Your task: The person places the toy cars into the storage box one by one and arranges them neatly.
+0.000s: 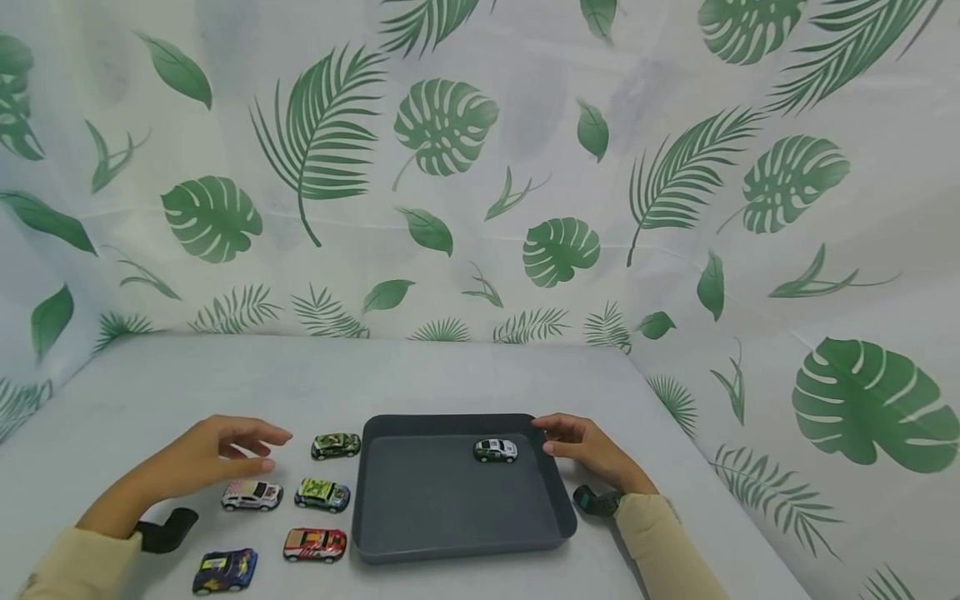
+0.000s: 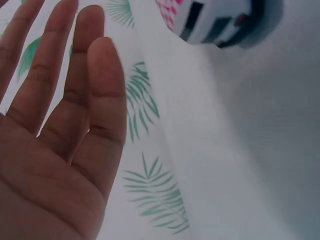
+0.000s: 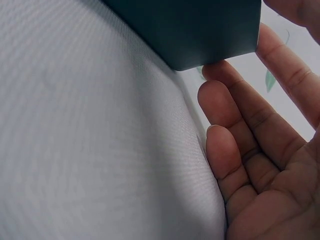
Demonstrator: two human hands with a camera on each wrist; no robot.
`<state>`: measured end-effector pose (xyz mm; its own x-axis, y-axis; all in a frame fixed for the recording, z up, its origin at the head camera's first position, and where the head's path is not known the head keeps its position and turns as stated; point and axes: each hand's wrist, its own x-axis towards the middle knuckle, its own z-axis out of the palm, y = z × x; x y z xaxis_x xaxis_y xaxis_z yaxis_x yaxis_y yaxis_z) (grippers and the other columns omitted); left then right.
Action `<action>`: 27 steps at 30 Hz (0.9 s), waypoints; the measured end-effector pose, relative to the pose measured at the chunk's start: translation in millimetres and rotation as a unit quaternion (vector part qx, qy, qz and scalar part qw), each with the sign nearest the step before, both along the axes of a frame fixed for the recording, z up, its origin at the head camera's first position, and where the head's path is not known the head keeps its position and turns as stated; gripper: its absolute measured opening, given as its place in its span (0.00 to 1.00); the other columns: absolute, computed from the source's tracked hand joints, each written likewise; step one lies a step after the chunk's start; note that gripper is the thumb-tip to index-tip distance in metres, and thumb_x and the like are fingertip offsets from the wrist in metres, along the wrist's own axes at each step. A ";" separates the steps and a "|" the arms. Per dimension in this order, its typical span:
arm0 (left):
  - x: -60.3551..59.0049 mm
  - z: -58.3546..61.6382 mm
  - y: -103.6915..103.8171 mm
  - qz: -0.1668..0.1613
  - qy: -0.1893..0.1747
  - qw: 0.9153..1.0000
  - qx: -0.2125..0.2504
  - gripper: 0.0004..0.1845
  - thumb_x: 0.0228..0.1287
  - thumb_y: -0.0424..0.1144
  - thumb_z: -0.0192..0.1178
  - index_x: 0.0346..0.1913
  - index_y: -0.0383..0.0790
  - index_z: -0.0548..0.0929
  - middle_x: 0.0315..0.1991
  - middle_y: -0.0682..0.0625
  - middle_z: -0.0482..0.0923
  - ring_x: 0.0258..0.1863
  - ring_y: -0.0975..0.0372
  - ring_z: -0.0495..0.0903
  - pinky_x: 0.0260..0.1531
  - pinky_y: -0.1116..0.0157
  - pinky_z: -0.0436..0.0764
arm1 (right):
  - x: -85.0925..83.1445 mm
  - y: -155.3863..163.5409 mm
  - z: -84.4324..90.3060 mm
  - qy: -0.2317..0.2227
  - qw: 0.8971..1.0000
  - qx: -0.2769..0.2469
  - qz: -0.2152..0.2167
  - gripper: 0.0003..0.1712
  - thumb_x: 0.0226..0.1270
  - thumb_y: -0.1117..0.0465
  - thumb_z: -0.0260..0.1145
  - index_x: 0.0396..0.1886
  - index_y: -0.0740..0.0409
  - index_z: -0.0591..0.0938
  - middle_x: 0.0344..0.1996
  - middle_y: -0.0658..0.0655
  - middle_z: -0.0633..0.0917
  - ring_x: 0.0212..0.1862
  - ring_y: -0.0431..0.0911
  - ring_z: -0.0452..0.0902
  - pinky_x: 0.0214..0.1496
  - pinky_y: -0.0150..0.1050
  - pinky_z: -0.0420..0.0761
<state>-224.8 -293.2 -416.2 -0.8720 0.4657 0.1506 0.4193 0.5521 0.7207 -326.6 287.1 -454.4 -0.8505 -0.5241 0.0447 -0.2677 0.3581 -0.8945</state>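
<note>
Fingers [image 1: 258,435] of the left hand [image 1: 198,458] are extended and lightly spread, holding nothing, hovering over the table [image 1: 225,375] above the white-and-pink toy car [image 1: 252,495]; the left wrist view confirms a flat, open palm with part of that car at the top edge. Right hand [image 1: 588,450] rests at the far right corner of the dark grey tray [image 1: 457,546], its fingers relaxed and nearly straight; the right wrist view shows fingertips [image 3: 220,70] touching the tray's outer corner without gripping it. Step in hand, as judged: moving the cars from the table into the tray, one car placed and five to go, the right hand steadying the tray. Next move probably calls for the left hand to lower and pinch a car just beneath or beside it. Contents of the tray: a single white-and-green car [image 1: 495,450], upright, near the far right corner. Left of the tray stand the camouflage car [image 1: 335,445], the green-and-blue car [image 1: 322,493], the red car [image 1: 314,544] and, nearest, the dark blue car [image 1: 224,570].
</note>
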 end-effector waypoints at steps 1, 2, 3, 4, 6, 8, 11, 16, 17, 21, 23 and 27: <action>-0.3 -0.3 -1.6 -0.004 -0.011 1.000 0.003 0.18 0.74 0.35 0.71 0.62 0.32 0.87 0.60 0.37 0.87 0.50 0.67 0.86 0.46 0.67 0.86 | -0.1 0.0 -0.1 0.001 1.000 0.000 0.000 0.27 0.77 0.63 0.70 0.70 0.70 0.80 0.64 0.71 0.81 0.56 0.50 0.77 0.58 0.37 0.78; -0.6 -0.6 -3.2 -0.010 -0.022 1.000 0.007 0.18 0.74 0.35 0.70 0.62 0.31 0.86 0.60 0.36 0.86 0.51 0.67 0.86 0.47 0.67 0.86 | -0.3 -0.2 -0.1 0.002 1.000 0.001 0.000 0.27 0.77 0.63 0.70 0.70 0.70 0.80 0.64 0.71 0.81 0.56 0.50 0.77 0.58 0.37 0.78; -1.1 -1.0 -4.7 -0.016 -0.033 0.999 0.011 0.19 0.74 0.35 0.70 0.62 0.30 0.86 0.61 0.35 0.85 0.51 0.67 0.86 0.47 0.67 0.86 | -0.5 -0.2 -0.2 0.002 1.000 0.001 0.000 0.26 0.77 0.63 0.70 0.70 0.70 0.80 0.64 0.71 0.82 0.56 0.50 0.78 0.58 0.37 0.78; -1.6 -1.4 -6.1 -0.021 -0.045 0.999 0.015 0.19 0.74 0.35 0.70 0.62 0.29 0.86 0.61 0.34 0.85 0.51 0.68 0.86 0.47 0.67 0.85 | -0.6 -0.4 -0.2 0.002 1.000 0.001 -0.001 0.26 0.77 0.63 0.70 0.70 0.70 0.80 0.64 0.71 0.82 0.56 0.49 0.78 0.58 0.37 0.78; -3.0 -2.9 -9.2 -0.033 -0.061 0.997 0.019 0.19 0.74 0.34 0.70 0.62 0.27 0.85 0.61 0.32 0.84 0.51 0.69 0.86 0.47 0.67 0.86 | -0.8 -0.8 0.0 0.002 1.000 0.000 0.000 0.27 0.77 0.63 0.70 0.70 0.70 0.80 0.64 0.71 0.82 0.56 0.49 0.78 0.58 0.37 0.78; -4.7 -5.0 -12.6 -0.044 -0.074 0.996 0.023 0.20 0.73 0.33 0.70 0.62 0.25 0.85 0.61 0.30 0.84 0.52 0.67 0.86 0.47 0.67 0.86 | -0.8 -1.0 0.2 0.001 1.000 0.001 -0.001 0.27 0.77 0.62 0.70 0.70 0.70 0.80 0.64 0.71 0.82 0.56 0.49 0.78 0.58 0.37 0.79; -6.7 -8.1 -16.0 -0.051 -0.094 0.994 0.022 0.20 0.72 0.33 0.69 0.62 0.24 0.84 0.60 0.29 0.84 0.53 0.56 0.87 0.48 0.67 0.85 | -0.4 -1.1 0.1 -0.003 1.000 0.006 -0.010 0.27 0.77 0.62 0.71 0.70 0.69 0.80 0.64 0.70 0.82 0.56 0.50 0.77 0.58 0.37 0.78; -7.9 -8.6 -16.9 -0.054 -0.123 0.991 0.019 0.22 0.73 0.34 0.70 0.62 0.23 0.83 0.61 0.29 0.83 0.56 0.40 0.85 0.48 0.68 0.83 | -0.3 -0.5 0.4 0.001 1.000 0.005 -0.009 0.27 0.77 0.62 0.70 0.70 0.69 0.80 0.65 0.70 0.82 0.56 0.48 0.78 0.58 0.36 0.78; -7.9 -8.5 -17.4 -0.054 -0.125 0.990 0.019 0.22 0.72 0.34 0.70 0.62 0.23 0.83 0.61 0.29 0.83 0.56 0.39 0.84 0.48 0.68 0.83 | -0.2 -0.7 0.9 0.003 1.000 0.004 -0.006 0.27 0.77 0.62 0.70 0.70 0.70 0.80 0.65 0.71 0.81 0.56 0.48 0.78 0.59 0.36 0.78; -8.3 -10.9 -21.0 -0.058 -0.142 0.988 0.023 0.23 0.69 0.31 0.72 0.62 0.21 0.82 0.62 0.27 0.82 0.58 0.34 0.84 0.50 0.65 0.86 | 0.2 -1.8 1.3 0.002 1.000 0.004 -0.008 0.27 0.77 0.62 0.70 0.70 0.70 0.80 0.65 0.70 0.81 0.56 0.49 0.77 0.59 0.37 0.78; -8.3 -12.3 -22.8 -0.056 -0.156 0.986 0.027 0.24 0.67 0.31 0.73 0.62 0.21 0.82 0.62 0.26 0.81 0.59 0.32 0.83 0.52 0.61 0.87 | 0.4 -1.9 1.0 0.000 1.000 0.008 -0.012 0.27 0.77 0.62 0.71 0.70 0.69 0.80 0.64 0.69 0.82 0.55 0.50 0.77 0.58 0.37 0.78; -8.5 -14.7 -25.2 -0.056 -0.177 0.982 0.037 0.25 0.66 0.29 0.74 0.62 0.19 0.82 0.62 0.26 0.81 0.60 0.31 0.82 0.53 0.64 0.86 | 1.1 -1.7 0.0 -0.005 1.000 0.012 -0.022 0.27 0.77 0.61 0.71 0.70 0.68 0.81 0.63 0.67 0.83 0.55 0.50 0.78 0.58 0.37 0.78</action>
<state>-233.3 -318.4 -430.9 -0.8204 0.5601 -0.1150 0.1903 0.4571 0.8688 -325.5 285.5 -454.4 -0.8727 -0.4876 0.0243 -0.2433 0.3913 -0.8875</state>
